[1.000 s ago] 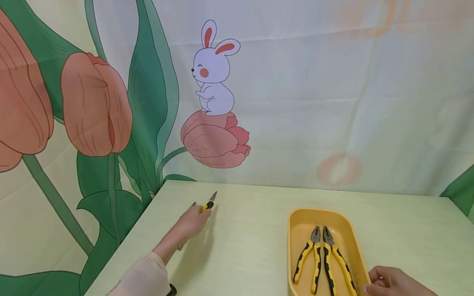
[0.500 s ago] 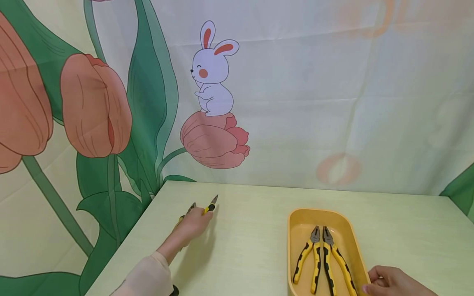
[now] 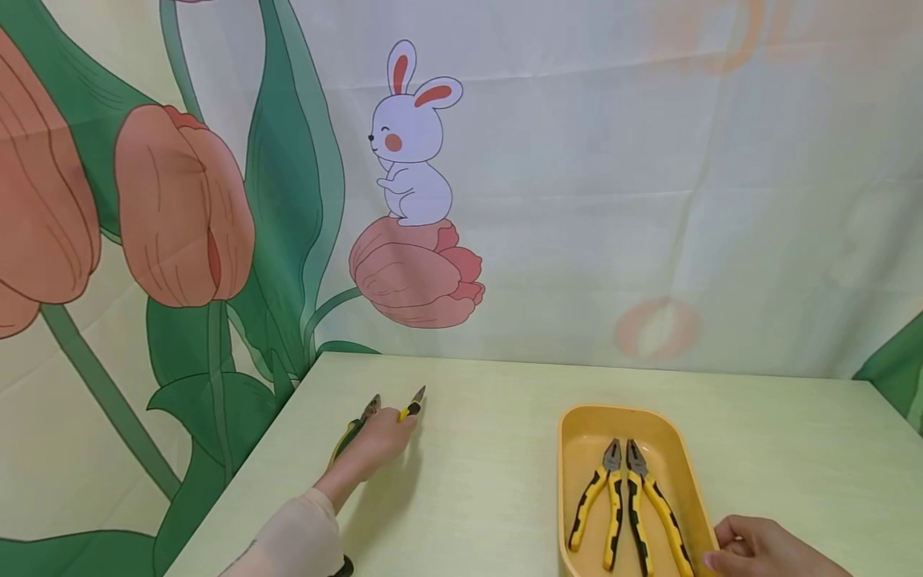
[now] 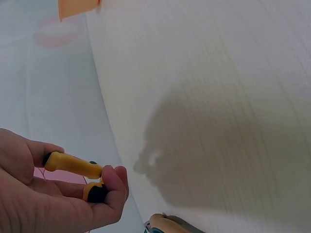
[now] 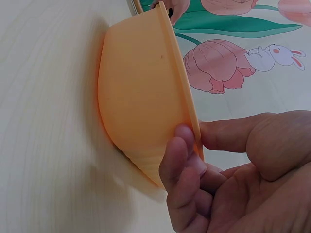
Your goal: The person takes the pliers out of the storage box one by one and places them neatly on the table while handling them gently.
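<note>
My left hand (image 3: 384, 439) grips yellow-and-black pliers with a pointed nose (image 3: 413, 405) over the left part of the table; the nose points forward. In the left wrist view, fingers and thumb close round the two yellow handles (image 4: 73, 165). Just left of that hand, another pair of pliers (image 3: 352, 433) lies on the table, partly covered by the hand and forearm. My right hand (image 3: 757, 546) pinches the right rim of a yellow-orange tray (image 3: 652, 417), thumb on top and fingers outside. Inside the tray, two combination pliers (image 3: 614, 489) (image 3: 638, 501) lie side by side, jaws forward.
The pale table (image 3: 490, 449) ends at the back against a cloth (image 3: 562, 240) printed with tulips and a white rabbit. A dark band (image 3: 346, 566) shows at the left sleeve. The tray's outer wall (image 5: 141, 77) stands on the table in the right wrist view.
My left hand, with the pointed pliers, has shifted slightly right and toward me, uncovering more of the pliers on the table. The right hand has kept its hold on the tray.
</note>
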Motion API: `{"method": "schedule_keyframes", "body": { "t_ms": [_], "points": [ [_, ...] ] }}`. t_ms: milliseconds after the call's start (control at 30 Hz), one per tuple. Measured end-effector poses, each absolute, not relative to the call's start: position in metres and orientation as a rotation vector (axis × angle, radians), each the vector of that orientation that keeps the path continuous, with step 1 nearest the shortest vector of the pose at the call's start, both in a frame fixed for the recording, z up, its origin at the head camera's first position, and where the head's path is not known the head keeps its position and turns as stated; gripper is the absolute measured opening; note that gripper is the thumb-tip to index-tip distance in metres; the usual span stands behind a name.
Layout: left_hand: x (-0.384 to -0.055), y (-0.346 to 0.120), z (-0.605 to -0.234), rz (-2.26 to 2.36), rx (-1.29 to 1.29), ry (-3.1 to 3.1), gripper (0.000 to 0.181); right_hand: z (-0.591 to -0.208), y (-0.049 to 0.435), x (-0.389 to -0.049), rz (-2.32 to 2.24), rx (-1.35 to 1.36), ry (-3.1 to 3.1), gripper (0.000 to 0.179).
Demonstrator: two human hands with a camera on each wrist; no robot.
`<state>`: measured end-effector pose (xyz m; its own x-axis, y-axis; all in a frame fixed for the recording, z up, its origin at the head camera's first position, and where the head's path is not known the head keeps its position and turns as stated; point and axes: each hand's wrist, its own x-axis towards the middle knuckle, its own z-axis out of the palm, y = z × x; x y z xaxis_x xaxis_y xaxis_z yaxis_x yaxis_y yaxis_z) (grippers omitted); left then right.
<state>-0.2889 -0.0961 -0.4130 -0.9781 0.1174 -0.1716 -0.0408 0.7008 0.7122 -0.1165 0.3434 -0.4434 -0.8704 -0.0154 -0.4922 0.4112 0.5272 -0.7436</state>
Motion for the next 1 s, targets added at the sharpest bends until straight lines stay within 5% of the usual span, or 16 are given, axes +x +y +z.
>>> {"method": "schedule_keyframes", "body": {
  "t_ms": [1000],
  "points": [
    [-0.2953, -0.0964, -0.4228, 1.056, 0.035, 2.696, 0.038, -0.451, 0.3521, -0.1187, -1.325, 0.234, 2.319, 0.019]
  ]
}}
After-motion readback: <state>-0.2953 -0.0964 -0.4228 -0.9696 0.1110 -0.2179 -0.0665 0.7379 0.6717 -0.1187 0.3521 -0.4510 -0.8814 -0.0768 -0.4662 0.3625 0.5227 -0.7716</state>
